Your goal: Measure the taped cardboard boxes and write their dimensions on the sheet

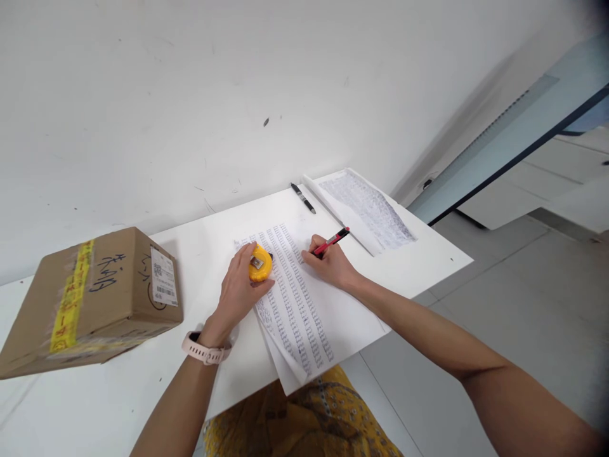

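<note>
My left hand point(241, 284) is wrapped round a yellow tape measure point(260, 263), which rests on the upper left of a written sheet of paper point(299, 304). Rows of small handwritten marks fill much of that sheet, and its near corner curls over the table edge. In my right hand point(329, 261) is a red and black pen point(332, 242), gripped between thumb and fingers. That hand lies on the right part of the sheet, and its fingers hide the pen's tip. A pink watch band point(205, 349) circles my left wrist.
A taped cardboard box point(107, 289) stands on the white table point(204, 238) at the left. Towards the wall lie a black pen point(303, 198) and more written papers point(366, 206). The table's right edge drops to a tiled floor point(514, 298), with a glass panel beyond.
</note>
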`<state>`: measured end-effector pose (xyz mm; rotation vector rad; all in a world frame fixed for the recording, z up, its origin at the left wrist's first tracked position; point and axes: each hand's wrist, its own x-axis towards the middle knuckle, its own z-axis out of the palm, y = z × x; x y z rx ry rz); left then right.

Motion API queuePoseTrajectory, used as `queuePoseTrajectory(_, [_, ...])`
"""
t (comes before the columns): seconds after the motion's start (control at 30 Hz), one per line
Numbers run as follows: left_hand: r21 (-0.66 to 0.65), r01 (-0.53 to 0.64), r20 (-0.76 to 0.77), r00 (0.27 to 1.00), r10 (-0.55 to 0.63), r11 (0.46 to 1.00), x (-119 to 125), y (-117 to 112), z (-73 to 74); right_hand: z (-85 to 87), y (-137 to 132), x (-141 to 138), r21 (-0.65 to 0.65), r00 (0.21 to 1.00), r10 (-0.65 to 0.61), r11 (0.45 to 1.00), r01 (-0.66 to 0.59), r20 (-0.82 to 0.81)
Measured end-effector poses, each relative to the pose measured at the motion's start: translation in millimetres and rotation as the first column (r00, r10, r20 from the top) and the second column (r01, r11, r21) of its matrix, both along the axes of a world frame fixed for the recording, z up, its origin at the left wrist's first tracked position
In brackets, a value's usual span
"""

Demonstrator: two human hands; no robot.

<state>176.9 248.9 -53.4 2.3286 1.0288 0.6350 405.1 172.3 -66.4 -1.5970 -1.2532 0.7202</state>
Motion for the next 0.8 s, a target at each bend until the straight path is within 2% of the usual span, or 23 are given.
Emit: queuePoseTrajectory(0.8, [0.013, -0.004, -0.004, 1.000, 0.004, 1.000, -0.2, -0.2, -0.8, 3.1, -1.0, -0.8, 0.010, 0.998, -0.024, 1.000, 0.024, 0.057])
